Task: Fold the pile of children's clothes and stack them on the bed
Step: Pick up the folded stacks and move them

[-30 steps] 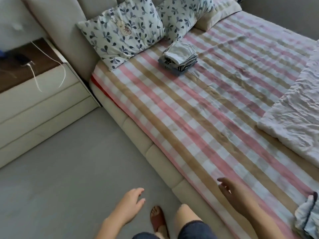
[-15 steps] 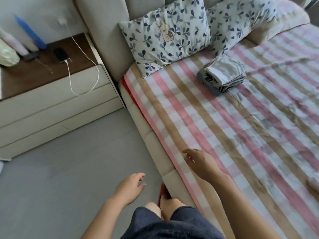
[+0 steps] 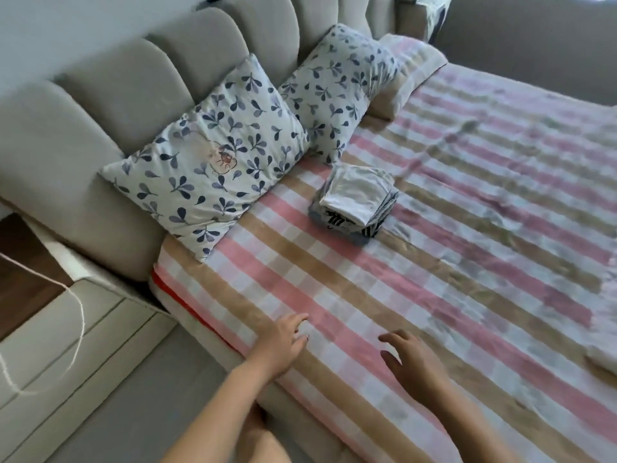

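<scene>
A small stack of folded children's clothes (image 3: 355,198), white and grey on top with striped pieces below, sits on the pink and tan checked bed sheet (image 3: 467,262) in front of the pillows. My left hand (image 3: 283,339) reaches over the near bed edge, fingers spread and holding nothing. My right hand (image 3: 410,359) hovers over the sheet beside it, fingers relaxed and empty. Both hands are well short of the stack.
Two leaf-print pillows (image 3: 213,162) lean on the grey padded headboard (image 3: 110,105). A nightstand (image 3: 50,312) with a white cable (image 3: 78,312) stands at the left. A crumpled white cloth (image 3: 604,359) shows at the right edge.
The view has swung right and closer to the bed. Both hands have moved up from beside the bed to over the sheet, the left one crossing the mattress edge.
</scene>
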`<state>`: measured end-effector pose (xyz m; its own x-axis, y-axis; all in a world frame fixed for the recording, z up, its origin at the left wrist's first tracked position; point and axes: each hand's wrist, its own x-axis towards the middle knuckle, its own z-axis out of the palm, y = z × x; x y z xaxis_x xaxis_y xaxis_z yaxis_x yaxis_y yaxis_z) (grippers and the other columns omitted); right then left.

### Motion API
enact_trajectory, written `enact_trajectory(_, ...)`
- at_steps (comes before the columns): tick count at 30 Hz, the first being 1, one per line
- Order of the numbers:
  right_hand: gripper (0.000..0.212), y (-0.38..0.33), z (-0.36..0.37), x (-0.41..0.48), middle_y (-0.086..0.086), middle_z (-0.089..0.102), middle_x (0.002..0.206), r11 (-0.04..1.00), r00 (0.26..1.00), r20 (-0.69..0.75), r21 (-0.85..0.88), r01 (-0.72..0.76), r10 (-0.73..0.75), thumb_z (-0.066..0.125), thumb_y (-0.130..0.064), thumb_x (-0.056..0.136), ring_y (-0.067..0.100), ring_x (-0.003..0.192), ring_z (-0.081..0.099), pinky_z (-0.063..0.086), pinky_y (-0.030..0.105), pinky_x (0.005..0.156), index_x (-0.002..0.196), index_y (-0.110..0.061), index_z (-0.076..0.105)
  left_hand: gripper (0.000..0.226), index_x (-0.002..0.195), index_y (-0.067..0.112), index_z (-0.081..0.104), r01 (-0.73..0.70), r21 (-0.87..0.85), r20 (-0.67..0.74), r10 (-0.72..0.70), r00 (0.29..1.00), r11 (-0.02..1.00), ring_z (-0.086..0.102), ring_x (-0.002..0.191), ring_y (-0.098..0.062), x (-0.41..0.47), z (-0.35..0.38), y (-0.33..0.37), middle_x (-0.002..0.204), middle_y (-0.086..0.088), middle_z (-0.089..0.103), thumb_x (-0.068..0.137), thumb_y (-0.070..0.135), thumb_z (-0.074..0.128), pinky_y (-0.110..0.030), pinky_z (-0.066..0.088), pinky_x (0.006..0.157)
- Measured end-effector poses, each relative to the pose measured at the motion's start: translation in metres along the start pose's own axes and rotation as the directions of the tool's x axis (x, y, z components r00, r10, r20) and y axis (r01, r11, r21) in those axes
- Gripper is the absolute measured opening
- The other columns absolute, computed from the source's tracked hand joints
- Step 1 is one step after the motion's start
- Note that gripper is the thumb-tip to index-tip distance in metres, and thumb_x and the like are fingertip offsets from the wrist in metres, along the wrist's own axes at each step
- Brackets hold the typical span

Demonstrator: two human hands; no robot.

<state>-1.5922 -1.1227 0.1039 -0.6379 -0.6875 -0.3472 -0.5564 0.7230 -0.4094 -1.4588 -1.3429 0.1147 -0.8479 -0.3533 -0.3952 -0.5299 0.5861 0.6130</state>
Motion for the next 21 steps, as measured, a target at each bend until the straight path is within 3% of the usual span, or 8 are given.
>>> enact_trajectory(3, 0.035, -0.013, -0.009, 0.040, -0.010, 0.049, 0.133, 0.985, 0.989, -0.079, 0.123, -0.118, 0.128, 0.047, -0.036, 0.094, 0.008, 0.116, 0.051, 0.045, 0.024, 0.095, 0.128, -0.029, 0.050, 0.043, 0.137, 0.018, 0.040, -0.119, 0.013, 0.026, 0.119, 0.993, 0.993, 0.051, 0.113, -0.011, 0.070, -0.036, 0.011, 0.138, 0.004, 0.044, 0.096, 0.025, 0.044, -0.025, 0.042, 0.093)
enact_trajectory(6, 0.035, -0.026, -0.015, 0.083, -0.007, 0.052, 0.127, 0.927, 0.951, -0.141, 0.299, -0.225, 0.277, 0.050, -0.033, 0.094, 0.007, 0.107, 0.054, 0.045, 0.020, 0.087, 0.127, -0.026, 0.051, 0.041, 0.134, 0.016, 0.044, -0.222, 0.003, 0.079, 0.221, 0.972, 0.975, 0.053, 0.106, -0.010, 0.140, -0.067, 0.016, 0.130, 0.001, 0.050, 0.094, 0.022, 0.048, -0.020, 0.041, 0.088)
enact_trajectory(12, 0.037, -0.038, -0.017, 0.188, -0.004, 0.057, 0.122, 0.800, 0.856, -0.216, 0.514, -0.309, 0.469, 0.054, -0.027, 0.093, 0.005, 0.097, 0.052, 0.040, 0.019, 0.080, 0.128, -0.018, 0.052, 0.036, 0.128, 0.011, 0.051, -0.336, -0.019, 0.141, 0.336, 0.931, 0.942, 0.054, 0.098, -0.009, 0.270, -0.104, 0.005, 0.121, -0.003, 0.057, 0.092, 0.017, 0.052, -0.018, 0.041, 0.085)
enact_trajectory(17, 0.039, -0.025, -0.013, 0.284, 0.002, 0.057, 0.126, 0.655, 0.772, -0.196, 0.674, -0.341, 0.604, 0.053, -0.024, 0.093, 0.012, 0.103, 0.055, 0.045, 0.026, 0.086, 0.130, -0.012, 0.049, 0.032, 0.123, 0.007, 0.054, -0.281, -0.101, 0.101, 0.291, 0.951, 0.954, 0.053, 0.107, -0.015, 0.364, -0.107, -0.013, 0.122, -0.008, 0.057, 0.093, 0.017, 0.051, -0.022, 0.041, 0.090)
enact_trajectory(21, 0.043, 0.005, -0.004, 0.363, 0.006, 0.052, 0.133, 0.532, 0.718, -0.156, 0.779, -0.333, 0.678, 0.049, -0.028, 0.094, 0.018, 0.116, 0.050, 0.042, 0.036, 0.096, 0.133, -0.010, 0.044, 0.035, 0.129, 0.007, 0.050, -0.218, -0.130, -0.037, 0.215, 0.976, 0.967, 0.047, 0.119, -0.021, 0.440, -0.091, -0.029, 0.131, -0.010, 0.050, 0.096, 0.017, 0.046, -0.024, 0.035, 0.095)
